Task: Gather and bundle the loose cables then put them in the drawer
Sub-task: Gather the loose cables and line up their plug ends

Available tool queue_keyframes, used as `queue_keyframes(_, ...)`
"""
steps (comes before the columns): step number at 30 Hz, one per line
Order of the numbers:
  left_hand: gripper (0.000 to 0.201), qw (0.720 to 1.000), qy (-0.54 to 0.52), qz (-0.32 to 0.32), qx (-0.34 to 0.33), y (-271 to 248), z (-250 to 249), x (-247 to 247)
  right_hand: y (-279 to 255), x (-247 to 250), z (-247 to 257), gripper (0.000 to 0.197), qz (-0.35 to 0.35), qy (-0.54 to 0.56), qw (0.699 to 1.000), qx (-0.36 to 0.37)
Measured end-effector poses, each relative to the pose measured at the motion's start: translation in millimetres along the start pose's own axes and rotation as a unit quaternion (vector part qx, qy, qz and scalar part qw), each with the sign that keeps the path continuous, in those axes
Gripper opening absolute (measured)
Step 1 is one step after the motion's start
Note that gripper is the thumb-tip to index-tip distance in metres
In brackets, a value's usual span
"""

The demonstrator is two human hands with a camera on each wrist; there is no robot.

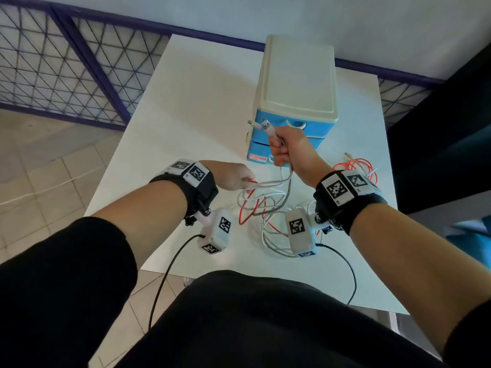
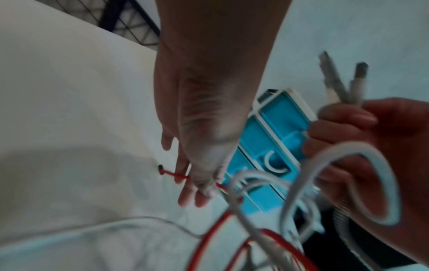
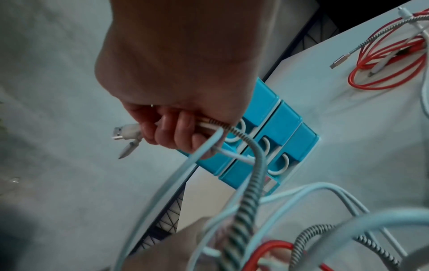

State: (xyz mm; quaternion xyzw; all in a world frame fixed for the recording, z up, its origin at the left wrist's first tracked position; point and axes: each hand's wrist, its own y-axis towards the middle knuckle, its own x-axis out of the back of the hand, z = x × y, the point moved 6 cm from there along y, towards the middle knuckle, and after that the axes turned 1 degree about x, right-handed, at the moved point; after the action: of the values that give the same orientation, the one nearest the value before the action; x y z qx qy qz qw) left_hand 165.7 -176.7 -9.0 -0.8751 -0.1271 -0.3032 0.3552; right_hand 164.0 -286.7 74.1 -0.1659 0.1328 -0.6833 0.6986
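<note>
Gathering cables | right hand [image 1: 288,150] fisted round white and braided plug ends, frame centre | left hand [image 1: 233,177] pinching red cable [image 1: 245,208] lower left, strands sagging between.

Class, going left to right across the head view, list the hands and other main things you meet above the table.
Left hand → right hand gripping cable ends → red cable coil at the table's right edge.

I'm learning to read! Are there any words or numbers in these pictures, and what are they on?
No words or numbers can be read.
Wrist bands: black-and-white square code patterns, no letters.
Wrist cameras: the same kind of patterns.
Drawer unit: a small pinkish sticker at the bottom, too small and blurred to read.
Cables: no print visible.
</note>
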Motion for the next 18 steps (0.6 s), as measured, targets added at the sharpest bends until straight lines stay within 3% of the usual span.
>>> queue_keyframes(5, 0.024, 0.975, -0.150, -0.156, 0.047, -22.2, 38.6, 28.1, 2.9, 17.9, 1.1, 0.033, -0.066, -0.146, 0.982, 0.102)
queue_keyframes(9, 0.021, 0.972, -0.078, -0.221, 0.000, -34.3, 8.1, 58.8, 8.7, 5.8, -0.7, 0.031, -0.056, -0.207, 0.967, 0.136)
queue_keyframes(14, 0.011, 0.952, -0.104, -0.283, -0.045, -42.7, -30.1, 77.3, 14.9, -15.4, 7.3, 0.034, -0.046, -0.284, 0.946, 0.147)
queue_keyframes(16, 0.003, 0.934, -0.149, -0.319, -0.060, -46.7, -30.8, 78.7, 16.4, -14.9, 6.3, 0.037, -0.049, -0.285, 0.947, 0.140)
queue_keyframes(18, 0.015, 0.894, -0.257, -0.358, -0.087, -49.9, -23.7, 78.3, 16.0, -15.7, 5.3, 0.039, -0.040, -0.271, 0.951, 0.143)
